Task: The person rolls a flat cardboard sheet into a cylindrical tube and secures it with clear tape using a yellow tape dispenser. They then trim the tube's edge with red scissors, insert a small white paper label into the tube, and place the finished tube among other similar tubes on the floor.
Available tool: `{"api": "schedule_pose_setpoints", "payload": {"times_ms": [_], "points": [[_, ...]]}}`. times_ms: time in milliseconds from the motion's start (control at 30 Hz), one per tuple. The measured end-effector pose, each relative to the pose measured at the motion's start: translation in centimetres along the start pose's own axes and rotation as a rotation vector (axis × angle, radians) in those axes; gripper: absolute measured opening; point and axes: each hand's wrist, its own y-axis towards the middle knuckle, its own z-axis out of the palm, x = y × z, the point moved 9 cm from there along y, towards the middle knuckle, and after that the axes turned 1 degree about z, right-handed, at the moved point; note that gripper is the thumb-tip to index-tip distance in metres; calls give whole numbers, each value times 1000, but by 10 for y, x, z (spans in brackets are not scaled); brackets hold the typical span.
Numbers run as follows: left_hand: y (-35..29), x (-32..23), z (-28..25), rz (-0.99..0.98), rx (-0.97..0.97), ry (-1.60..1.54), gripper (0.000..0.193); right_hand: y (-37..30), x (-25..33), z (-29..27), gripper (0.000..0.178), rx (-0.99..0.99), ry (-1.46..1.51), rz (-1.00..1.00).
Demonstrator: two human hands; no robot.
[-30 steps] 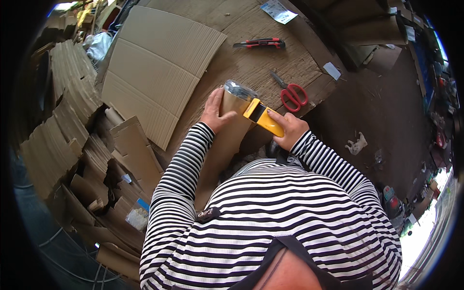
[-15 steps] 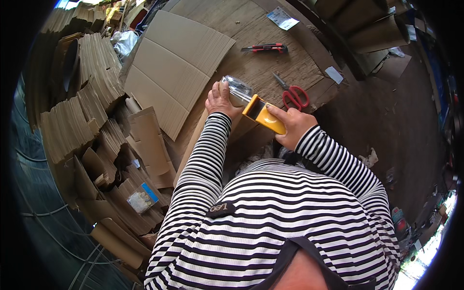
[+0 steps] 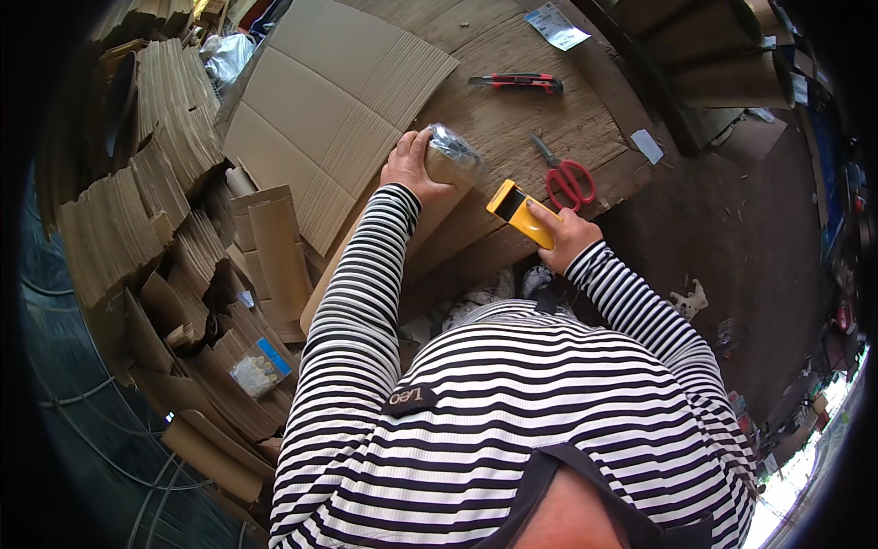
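Observation:
My left hand point(image 3: 413, 169) grips the upper end of a long, narrow cardboard piece point(image 3: 437, 220). Its fingers curl over the far side and the thumb lies across the near face. Shiny clear plastic point(image 3: 455, 146) covers that end, right beside the fingers. My right hand point(image 3: 569, 240) is closed round a yellow hand-held tool point(image 3: 522, 213) with a dark slot at its front. A gap separates the tool from the cardboard piece. Just beyond this hand lie red-handled scissors point(image 3: 569, 181) on the wooden table point(image 3: 512, 119).
A red and black utility knife point(image 3: 517, 82) lies farther back. A large creased cardboard sheet point(image 3: 320, 119) covers the table's left part. Stacked cardboard point(image 3: 119, 229) crowds the left side. A printed sheet point(image 3: 556, 26) and a white slip point(image 3: 647, 145) lie along the right edge.
My right hand has drawn the yellow tool slightly right, away from the clear plastic at the cardboard's end. The left hand has shifted a little left and farther from me.

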Motion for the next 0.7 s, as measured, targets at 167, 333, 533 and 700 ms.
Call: {"api": "schedule_pose_setpoints", "payload": {"times_ms": [167,333,533,700], "points": [[45,53,5,63,167,-451,123,62,23,7,76,-19,29,-3],[61,115,8,-154,222,-1110,101,103,65,-19,75,-57,92,-4],[31,38,-31,-139,-28,222,128,133,92,-40,76,-53,123,3],[38,48,-31,-191,-36,153,129,124,97,-53,72,-70,156,-43]]}}
